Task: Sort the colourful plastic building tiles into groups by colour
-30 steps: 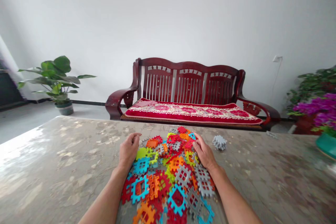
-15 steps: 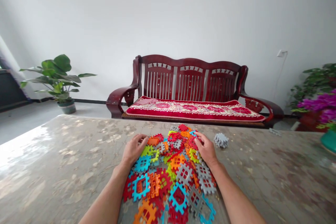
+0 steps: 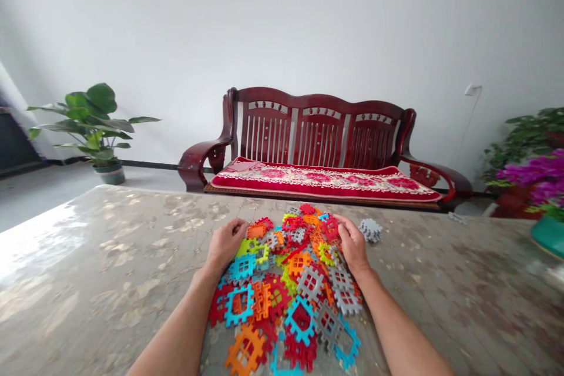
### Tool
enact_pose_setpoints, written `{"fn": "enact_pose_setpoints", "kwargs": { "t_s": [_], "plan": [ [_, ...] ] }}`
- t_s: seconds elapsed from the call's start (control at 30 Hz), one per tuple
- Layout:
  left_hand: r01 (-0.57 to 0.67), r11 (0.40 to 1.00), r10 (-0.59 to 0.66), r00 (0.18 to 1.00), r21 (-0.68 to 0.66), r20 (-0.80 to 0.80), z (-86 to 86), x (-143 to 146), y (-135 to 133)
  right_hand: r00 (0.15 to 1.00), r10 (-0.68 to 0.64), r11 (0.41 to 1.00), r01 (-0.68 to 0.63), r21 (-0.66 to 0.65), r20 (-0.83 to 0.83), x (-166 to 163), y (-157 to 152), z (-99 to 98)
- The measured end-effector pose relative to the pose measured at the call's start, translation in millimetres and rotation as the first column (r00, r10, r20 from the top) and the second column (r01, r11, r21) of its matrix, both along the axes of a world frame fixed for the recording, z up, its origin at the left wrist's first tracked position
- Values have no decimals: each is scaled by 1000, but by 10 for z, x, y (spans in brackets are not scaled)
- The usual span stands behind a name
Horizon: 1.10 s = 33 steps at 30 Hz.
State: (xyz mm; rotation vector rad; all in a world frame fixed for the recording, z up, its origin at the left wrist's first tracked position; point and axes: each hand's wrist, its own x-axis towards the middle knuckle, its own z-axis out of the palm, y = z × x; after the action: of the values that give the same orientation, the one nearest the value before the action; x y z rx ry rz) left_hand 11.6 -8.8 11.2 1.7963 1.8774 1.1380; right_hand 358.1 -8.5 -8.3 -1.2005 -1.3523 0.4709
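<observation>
A heap of toothed plastic building tiles in red, orange, blue, green and grey lies between my arms, many with window-like openings. At its far left side is my left hand, fingers loosely bent, beside an orange tile and a green tile. I see nothing held in it. My right hand is at the far right side, thumb and fingers apart, next to a red tile; whether the fingertips touch it I cannot tell. Closer to me lie a blue tile and a grey tile.
A small stack of grey tiles stands right of my right hand. The patterned cover spreads over the table. Beyond stands a wooden bench with a red floral cushion. A teal pot with purple flowers is at the right edge.
My right hand has shifted slightly right, off the red tile, which now shows more fully. My left hand's fingers have curled in slightly. The whole view has shifted a little.
</observation>
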Motion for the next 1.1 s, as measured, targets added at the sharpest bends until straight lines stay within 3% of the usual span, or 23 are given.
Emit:
{"fn": "enact_pose_setpoints", "kwargs": {
  "t_s": [0.2,0.37,0.5,0.67,0.87,1.0,1.1],
  "plan": [
    [-154,983,128,964,100,232,35,21,-13,998,65,998,-65,-20,10,-5,-3,-26],
    [-96,976,-10,874,193,486,-22,54,9,999,-30,999,28,-45,-33,52,47,-63],
    [-150,954,-10,849,258,528,-32,22,22,977,-75,993,54,-108,-200,94,96,-87],
    [-179,978,125,911,104,392,60,-110,37,974,6,985,-44,-164,-226,88,91,-63],
    [-63,998,63,975,-7,213,265,-80,-4,987,54,982,-80,-170,-151,88,-68,7],
    [-6,999,8,999,-47,39,420,146,-317,970,81,977,-123,-176,-230,94,-201,-6],
    [210,978,-193,913,8,-360,398,386,-761,959,101,974,-150,-172,-264,82,-301,-52]
  ]
}}
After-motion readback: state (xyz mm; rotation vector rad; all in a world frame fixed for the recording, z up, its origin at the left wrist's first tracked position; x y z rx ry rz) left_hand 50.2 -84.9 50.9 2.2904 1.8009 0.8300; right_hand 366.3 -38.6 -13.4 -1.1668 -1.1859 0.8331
